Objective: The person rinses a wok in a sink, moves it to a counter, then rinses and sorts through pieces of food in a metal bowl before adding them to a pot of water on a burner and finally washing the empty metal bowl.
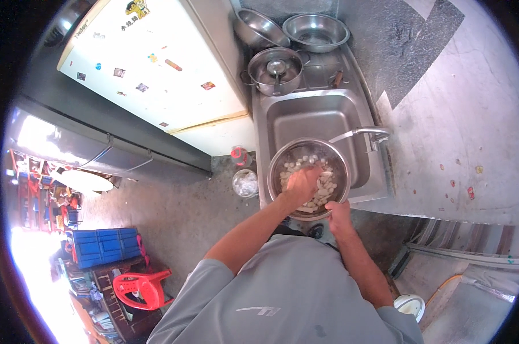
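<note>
A round steel bowl rests over the near edge of the sink, tilted a little. Many small off-white pieces, of a kind I cannot make out, lie in it with what looks like water. My left hand reaches down into the bowl among these pieces; its fingertips are hidden. At the bowl's near right, my right hand grips the rim. The faucet points from the right toward the bowl; I cannot tell whether water runs from it.
Behind the sink stand a steel pot with a ladle and two steel basins. A white refrigerator is at the left. On the floor are a white tub, a red-capped bottle and a red plastic chair.
</note>
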The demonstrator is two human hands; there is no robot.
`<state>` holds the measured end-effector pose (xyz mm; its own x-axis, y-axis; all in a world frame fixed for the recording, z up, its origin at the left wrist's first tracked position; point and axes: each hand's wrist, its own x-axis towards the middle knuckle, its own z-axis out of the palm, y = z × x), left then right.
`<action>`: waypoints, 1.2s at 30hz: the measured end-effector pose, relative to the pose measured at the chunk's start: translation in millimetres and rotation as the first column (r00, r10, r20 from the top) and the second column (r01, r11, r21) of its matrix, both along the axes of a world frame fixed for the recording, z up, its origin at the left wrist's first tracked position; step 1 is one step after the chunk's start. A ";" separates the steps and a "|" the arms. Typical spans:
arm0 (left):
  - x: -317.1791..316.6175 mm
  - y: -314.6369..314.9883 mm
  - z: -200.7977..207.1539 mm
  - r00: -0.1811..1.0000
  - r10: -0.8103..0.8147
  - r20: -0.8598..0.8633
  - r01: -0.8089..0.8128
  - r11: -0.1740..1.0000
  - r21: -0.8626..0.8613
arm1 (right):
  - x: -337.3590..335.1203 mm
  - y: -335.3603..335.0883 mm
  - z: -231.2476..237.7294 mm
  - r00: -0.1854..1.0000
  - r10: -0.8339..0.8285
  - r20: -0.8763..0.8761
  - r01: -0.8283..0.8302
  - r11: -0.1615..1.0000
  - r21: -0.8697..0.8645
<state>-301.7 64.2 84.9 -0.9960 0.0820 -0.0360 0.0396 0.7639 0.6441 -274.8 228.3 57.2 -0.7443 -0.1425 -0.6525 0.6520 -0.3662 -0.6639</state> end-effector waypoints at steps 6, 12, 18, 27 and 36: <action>25.1 -2.0 18.6 0.992 0.095 -0.079 -0.101 0.992 -0.072 | -2.8 7.6 -8.4 1.000 0.021 -0.015 -0.021 0.999 -0.029; 31.1 -4.6 -11.6 0.945 0.327 -0.033 -0.328 0.943 -0.051 | -5.1 -5.3 6.1 0.997 -0.038 -0.064 0.036 0.999 -0.033; 3.5 11.6 17.5 0.958 0.242 0.155 -0.226 0.967 -0.116 | -4.4 -9.7 13.1 1.000 -0.015 -0.023 0.015 1.000 -0.016; 9.6 14.6 -25.8 0.996 0.077 0.038 -0.081 0.990 0.113 | -0.3 -16.7 11.0 1.000 -0.020 -0.019 0.019 0.999 -0.043; 39.0 4.1 23.4 0.980 0.147 -0.136 -0.170 0.970 -0.175 | -3.8 -5.6 -9.2 0.997 -0.059 -0.054 0.054 0.993 -0.100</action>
